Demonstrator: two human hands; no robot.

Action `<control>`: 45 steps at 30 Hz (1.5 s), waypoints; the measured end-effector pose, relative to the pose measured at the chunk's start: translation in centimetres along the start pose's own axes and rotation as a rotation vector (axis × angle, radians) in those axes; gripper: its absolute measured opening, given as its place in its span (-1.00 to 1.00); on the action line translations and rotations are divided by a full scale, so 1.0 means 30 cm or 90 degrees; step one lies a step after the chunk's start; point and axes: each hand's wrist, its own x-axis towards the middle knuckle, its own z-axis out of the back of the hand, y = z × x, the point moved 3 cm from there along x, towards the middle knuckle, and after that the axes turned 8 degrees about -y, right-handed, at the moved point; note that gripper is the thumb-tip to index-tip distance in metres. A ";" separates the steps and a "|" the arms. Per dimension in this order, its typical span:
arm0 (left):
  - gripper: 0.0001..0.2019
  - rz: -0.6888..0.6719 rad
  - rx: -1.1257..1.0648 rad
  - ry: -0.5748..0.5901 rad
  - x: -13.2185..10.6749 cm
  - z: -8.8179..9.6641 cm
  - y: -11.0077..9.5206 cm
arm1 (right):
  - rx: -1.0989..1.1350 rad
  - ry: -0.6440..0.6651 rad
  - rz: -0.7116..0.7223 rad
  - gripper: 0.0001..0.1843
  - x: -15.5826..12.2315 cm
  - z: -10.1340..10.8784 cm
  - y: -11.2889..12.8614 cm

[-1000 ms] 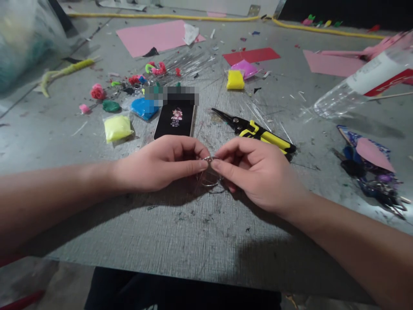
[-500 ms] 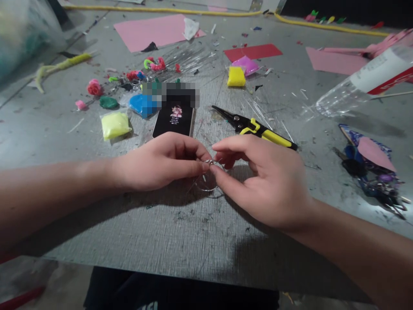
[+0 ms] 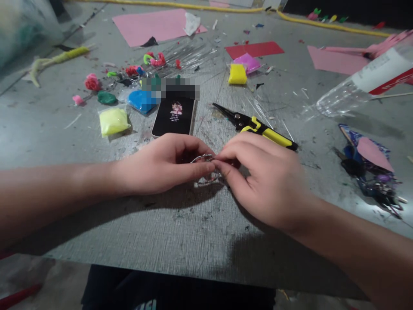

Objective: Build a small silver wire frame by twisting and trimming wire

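Between my two hands is a thin silvery wire ring [image 3: 206, 182], partly hidden by the fingers. My left hand [image 3: 161, 165] pinches it between thumb and forefinger. From the other side, my right hand [image 3: 261, 176] pinches at the same spot, thumb and forefinger pressed together on the wire. The fingertips of both hands nearly meet. Just beyond the right hand lie black pliers with yellow handles [image 3: 254, 125]. A phone [image 3: 174, 116] with its screen lit rests beyond the left hand.
Packets of pale yellow clay [image 3: 113, 122], blue clay [image 3: 141, 101] and bright yellow clay [image 3: 237, 74] lie about the grey table [image 3: 161, 241]. A plastic bottle [image 3: 361, 84] lies on its side at right, above a dark cluster of small items [image 3: 371, 172]. Pink paper [image 3: 155, 26] is farther back.
My right thumb and forefinger, apart before, have closed together on the wire. The ring has turned a little between my fingers. The left hand has hardly moved.
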 end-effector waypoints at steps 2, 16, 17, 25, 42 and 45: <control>-0.88 -0.006 -0.010 0.004 0.000 -0.002 -0.001 | -0.013 -0.007 0.006 -0.79 -0.004 0.001 0.004; -0.90 0.020 -0.033 0.080 0.001 0.012 -0.002 | 0.218 0.067 -0.269 -0.83 0.002 -0.023 -0.024; -0.90 0.015 -0.041 0.082 0.000 0.009 -0.003 | 0.283 0.085 -0.323 -0.83 -0.001 -0.032 -0.033; -0.86 0.037 -0.071 0.072 -0.003 0.009 0.012 | 0.679 0.136 -0.565 -0.75 -0.043 -0.092 -0.078; -0.88 -0.040 -0.178 0.094 -0.006 0.022 0.016 | 0.883 0.149 -0.581 -0.82 -0.060 -0.103 -0.062; -0.86 -0.097 -0.171 0.103 -0.009 0.025 0.002 | 0.940 0.151 -0.593 -0.80 -0.061 -0.111 -0.059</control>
